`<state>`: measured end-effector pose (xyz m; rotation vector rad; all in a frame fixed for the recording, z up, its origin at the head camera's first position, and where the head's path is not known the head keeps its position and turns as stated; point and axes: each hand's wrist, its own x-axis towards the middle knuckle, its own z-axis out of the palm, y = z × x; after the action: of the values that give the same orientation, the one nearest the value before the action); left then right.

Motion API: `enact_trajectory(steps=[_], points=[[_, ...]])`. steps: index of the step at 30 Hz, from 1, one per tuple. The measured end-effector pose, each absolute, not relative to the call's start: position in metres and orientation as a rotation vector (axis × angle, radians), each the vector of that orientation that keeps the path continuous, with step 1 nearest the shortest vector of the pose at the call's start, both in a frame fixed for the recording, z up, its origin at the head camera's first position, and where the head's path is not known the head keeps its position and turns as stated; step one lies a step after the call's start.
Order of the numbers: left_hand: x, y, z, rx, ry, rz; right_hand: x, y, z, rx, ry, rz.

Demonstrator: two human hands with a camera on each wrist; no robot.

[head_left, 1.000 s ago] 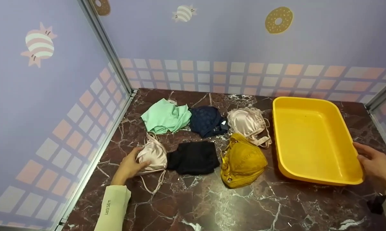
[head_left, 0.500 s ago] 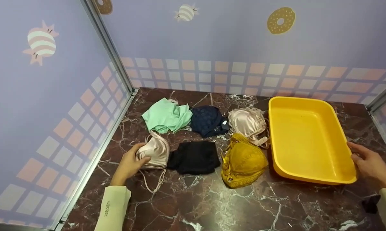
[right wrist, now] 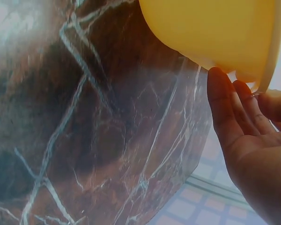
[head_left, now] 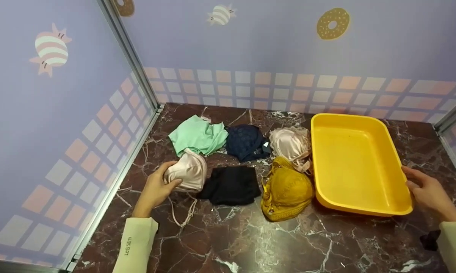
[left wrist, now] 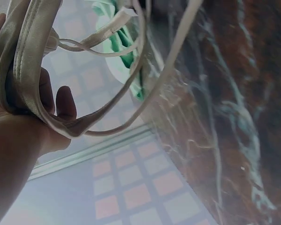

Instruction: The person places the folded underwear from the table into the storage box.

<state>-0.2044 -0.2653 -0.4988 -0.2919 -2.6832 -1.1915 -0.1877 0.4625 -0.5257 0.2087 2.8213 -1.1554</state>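
Observation:
My left hand (head_left: pixel 155 191) pinches a pale pink satin bra (head_left: pixel 188 172) between thumb and fingers, its cup raised and its lower strap trailing. In the left wrist view, bra straps (left wrist: pixel 35 65) loop over the hand. My right hand (head_left: pixel 430 193) touches the outer right side of a yellow plastic basin (head_left: pixel 353 163). The right wrist view has its fingers (right wrist: pixel 222 103) fairly straight against the basin's outer wall, below the rim. A folded black garment (head_left: pixel 233 185) lies right of the held bra; beyond it is a mustard bra (head_left: pixel 288 191).
Along the back lie a mint green garment (head_left: pixel 197 134), a navy bra (head_left: pixel 246 142) and a pale pink lace-edged bra (head_left: pixel 290 144). The basin presses close to that lace-edged bra. Patterned walls (head_left: pixel 250 38) border the marble tabletop (head_left: pixel 273 242).
The left hand has lifted the pink satin bra and moved it slightly right and away from me. The basin and the right hand have shifted left together, covering part of the lace-edged bra.

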Motion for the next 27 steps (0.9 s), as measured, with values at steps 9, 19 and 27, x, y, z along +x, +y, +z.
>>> enact_trajectory(steps=[9,19,27], points=[[-0.203,-0.258,-0.488,-0.358,-2.639,-1.184,-0.19,0.459,-0.517,0.078,2.782,-1.13],[-0.204,-0.242,-0.48,-0.416,-2.623,-1.222,-0.193,0.447,-0.514,0.135,2.662,-1.286],[-0.208,-0.224,-0.469,-0.501,-2.56,-1.23,-0.197,0.433,-0.514,0.154,2.644,-1.299]])
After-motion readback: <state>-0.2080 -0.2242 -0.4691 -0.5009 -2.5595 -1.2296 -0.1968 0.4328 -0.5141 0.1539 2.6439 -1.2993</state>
